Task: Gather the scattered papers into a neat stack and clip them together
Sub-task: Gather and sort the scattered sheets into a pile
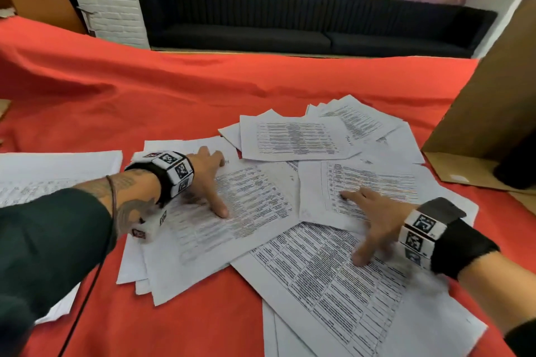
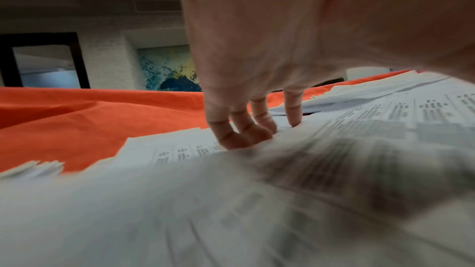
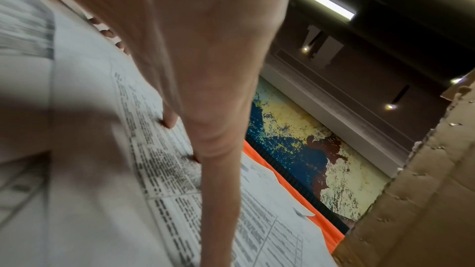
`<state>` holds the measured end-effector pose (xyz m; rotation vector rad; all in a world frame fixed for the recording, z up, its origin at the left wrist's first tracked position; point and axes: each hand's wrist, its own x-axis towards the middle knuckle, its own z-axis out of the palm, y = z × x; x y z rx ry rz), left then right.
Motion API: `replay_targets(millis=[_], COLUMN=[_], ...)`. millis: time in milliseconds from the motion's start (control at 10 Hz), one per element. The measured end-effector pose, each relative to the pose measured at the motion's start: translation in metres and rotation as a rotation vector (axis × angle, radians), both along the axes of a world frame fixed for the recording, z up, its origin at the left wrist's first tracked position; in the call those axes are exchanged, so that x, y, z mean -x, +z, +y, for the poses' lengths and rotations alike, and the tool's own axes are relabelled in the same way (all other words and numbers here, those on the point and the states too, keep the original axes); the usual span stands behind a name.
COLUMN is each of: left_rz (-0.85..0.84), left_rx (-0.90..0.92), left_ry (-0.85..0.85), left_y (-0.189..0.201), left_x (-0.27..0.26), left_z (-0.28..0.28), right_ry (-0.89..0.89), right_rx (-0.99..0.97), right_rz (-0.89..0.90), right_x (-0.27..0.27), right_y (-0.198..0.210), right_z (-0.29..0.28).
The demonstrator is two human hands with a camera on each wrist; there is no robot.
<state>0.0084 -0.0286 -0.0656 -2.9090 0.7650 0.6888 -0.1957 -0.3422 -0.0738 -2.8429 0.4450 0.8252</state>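
Note:
Several printed white papers (image 1: 293,139) lie scattered and overlapping on a red tablecloth (image 1: 174,90). My left hand (image 1: 210,180) presses flat on a left-hand sheet (image 1: 232,211), fingers spread; the left wrist view shows those fingertips (image 2: 241,137) on the paper (image 2: 180,200). My right hand (image 1: 374,220) lies spread across two sheets, index finger on the middle sheet (image 1: 362,180), thumb on the large near sheet (image 1: 333,284). In the right wrist view its fingers (image 3: 218,170) touch printed paper (image 3: 159,165). No clip is in view.
More papers (image 1: 52,171) lie at the left edge. An open cardboard box (image 1: 493,124) stands at the right, beside the papers. A black sofa (image 1: 290,23) and a painted wall lie beyond the table's far edge.

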Motion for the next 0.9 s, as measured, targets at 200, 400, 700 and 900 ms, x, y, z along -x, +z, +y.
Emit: replay_targets(millis=[200, 400, 700, 900], left_rz=[0.188, 0.149, 0.007, 0.003], left_rx=[0.237, 0.269, 0.272, 0.148], left_ry=[-0.133, -0.132, -0.041, 0.11], left_y=[-0.002, -0.007, -0.002, 0.002], left_x=[0.036, 0.057, 0.017, -0.024], left_z=[-0.032, -0.064, -0.059, -0.006], right_ry=[0.028, 0.086, -0.362, -0.564], right_rx=[-0.02, -0.117, -0.116, -0.006], right_rz=[-0.028, -0.057, -0.5, -0.341], right_x=[-0.011, -0.022, -0.08, -0.093], right_y=[-0.004, 0.007, 0.025, -0.011], right_z=[0.003, -0.009, -0.117, -0.13])
